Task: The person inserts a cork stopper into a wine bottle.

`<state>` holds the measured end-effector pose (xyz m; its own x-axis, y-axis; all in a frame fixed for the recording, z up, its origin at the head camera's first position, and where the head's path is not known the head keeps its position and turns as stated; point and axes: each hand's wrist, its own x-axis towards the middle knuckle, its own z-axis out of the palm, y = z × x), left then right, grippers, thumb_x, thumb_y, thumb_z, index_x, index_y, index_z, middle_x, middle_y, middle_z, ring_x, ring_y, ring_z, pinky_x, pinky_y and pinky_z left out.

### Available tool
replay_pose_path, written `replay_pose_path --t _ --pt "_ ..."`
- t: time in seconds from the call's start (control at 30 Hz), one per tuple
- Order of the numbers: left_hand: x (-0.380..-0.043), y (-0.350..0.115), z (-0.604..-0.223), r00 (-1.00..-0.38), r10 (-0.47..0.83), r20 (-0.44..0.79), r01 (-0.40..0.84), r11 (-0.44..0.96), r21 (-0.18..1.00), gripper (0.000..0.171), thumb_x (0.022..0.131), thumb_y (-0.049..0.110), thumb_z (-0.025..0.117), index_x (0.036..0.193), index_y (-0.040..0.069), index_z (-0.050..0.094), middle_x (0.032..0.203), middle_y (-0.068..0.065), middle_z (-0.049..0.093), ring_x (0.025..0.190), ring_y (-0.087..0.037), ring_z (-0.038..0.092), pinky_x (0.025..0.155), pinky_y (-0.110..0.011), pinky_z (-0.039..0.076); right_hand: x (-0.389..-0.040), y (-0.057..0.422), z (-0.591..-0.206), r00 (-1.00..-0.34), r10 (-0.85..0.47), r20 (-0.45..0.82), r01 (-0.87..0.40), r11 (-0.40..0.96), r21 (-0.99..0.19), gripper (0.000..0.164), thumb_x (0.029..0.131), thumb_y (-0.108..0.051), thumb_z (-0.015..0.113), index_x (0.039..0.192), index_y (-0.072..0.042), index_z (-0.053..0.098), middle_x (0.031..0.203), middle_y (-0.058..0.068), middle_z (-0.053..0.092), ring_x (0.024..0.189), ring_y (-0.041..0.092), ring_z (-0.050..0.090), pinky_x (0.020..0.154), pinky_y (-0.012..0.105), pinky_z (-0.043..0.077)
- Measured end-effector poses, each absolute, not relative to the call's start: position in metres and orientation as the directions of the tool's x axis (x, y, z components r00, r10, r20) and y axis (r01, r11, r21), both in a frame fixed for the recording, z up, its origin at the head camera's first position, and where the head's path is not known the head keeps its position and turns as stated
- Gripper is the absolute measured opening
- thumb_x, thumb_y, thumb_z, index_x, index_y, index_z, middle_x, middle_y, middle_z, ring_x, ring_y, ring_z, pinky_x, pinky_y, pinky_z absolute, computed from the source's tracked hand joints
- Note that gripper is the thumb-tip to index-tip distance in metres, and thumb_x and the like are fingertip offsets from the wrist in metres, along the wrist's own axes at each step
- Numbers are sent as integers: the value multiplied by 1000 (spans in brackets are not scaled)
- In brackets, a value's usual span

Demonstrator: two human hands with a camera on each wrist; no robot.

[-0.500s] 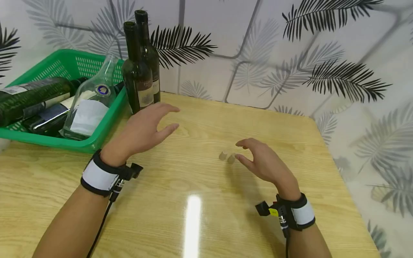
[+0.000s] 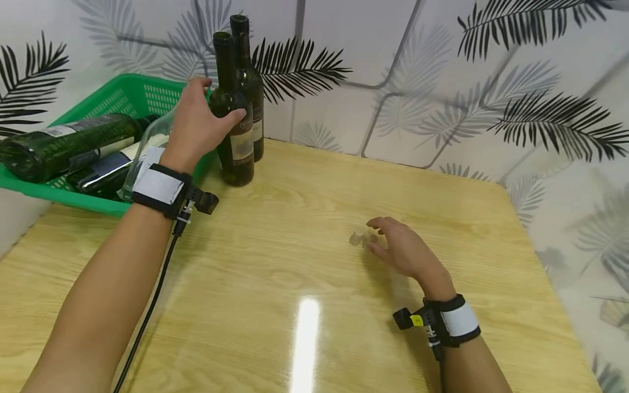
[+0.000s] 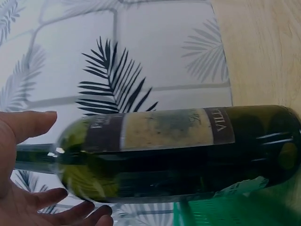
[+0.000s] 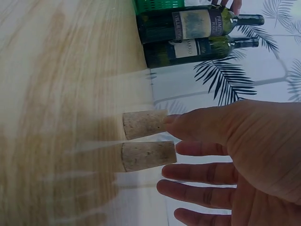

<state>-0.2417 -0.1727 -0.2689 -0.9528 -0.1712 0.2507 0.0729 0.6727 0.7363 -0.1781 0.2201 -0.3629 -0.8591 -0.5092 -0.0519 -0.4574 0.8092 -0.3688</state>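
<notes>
My left hand (image 2: 196, 123) is spread at the shoulder of a dark green wine bottle (image 2: 239, 147), thumb in front and fingers behind. The left wrist view has this labelled bottle (image 3: 169, 132) between thumb and fingers, with gaps showing around the neck. A second wine bottle (image 2: 257, 93) stands right behind it, partly covered. My right hand (image 2: 408, 248) hovers low over the table, fingers loosely bent. Two corks, a nearer cork (image 4: 149, 156) and another cork (image 4: 145, 124), stand upright by its fingertips; the thumb tip overlaps one of them in the right wrist view.
A green plastic basket (image 2: 88, 204) at the left holds a green bottle (image 2: 93, 142) lying down, a darker bottle (image 2: 105, 172) and a clear glass bottle (image 2: 140, 169) half behind my left wrist. The wooden table (image 2: 275, 262) meets a leaf-patterned wall (image 2: 334, 117).
My left hand has moved up and forward, from in front of the bottles to the front bottle's shoulder. The right hand stays by the corks. The head view has shifted slightly left.
</notes>
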Motion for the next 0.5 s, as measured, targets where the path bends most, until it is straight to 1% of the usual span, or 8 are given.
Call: replay_pose_path --t 0.07,0.13,0.3,0.5 --pt "-248 -173 -272 -965 -167 200 36 673 739 88 96 43 64 157 1 17 160 -22 26 146 -37 30 117 -52 30 -178 219 -367 -862 -504 -61 -448 812 -373 40 99 -14 64 133 6 54 128 23 60 114 39 61 92 52 51" --pt "-253 -172 -276 -968 -167 186 26 673 739 91 94 43 66 156 0 16 160 -23 26 146 -39 30 117 -53 30 -179 219 -371 -863 -502 -59 -448 813 -372 38 98 -13 65 130 5 56 124 22 62 111 38 62 90 50 52" --pt "-258 -169 -282 -954 -188 234 51 665 745 89 92 39 70 154 -2 20 153 -27 33 142 -41 34 115 -54 32 -181 220 -376 -861 -509 -17 -470 807 -358 30 95 -10 68 121 4 62 110 17 66 99 33 66 84 46 55" --pt "-258 -166 -283 -947 -180 267 84 664 743 86 92 37 71 152 -3 24 151 -27 35 141 -42 35 114 -55 32 -188 224 -383 -845 -534 30 -510 787 -347 21 92 -5 71 111 2 67 99 12 66 88 26 66 78 40 56"
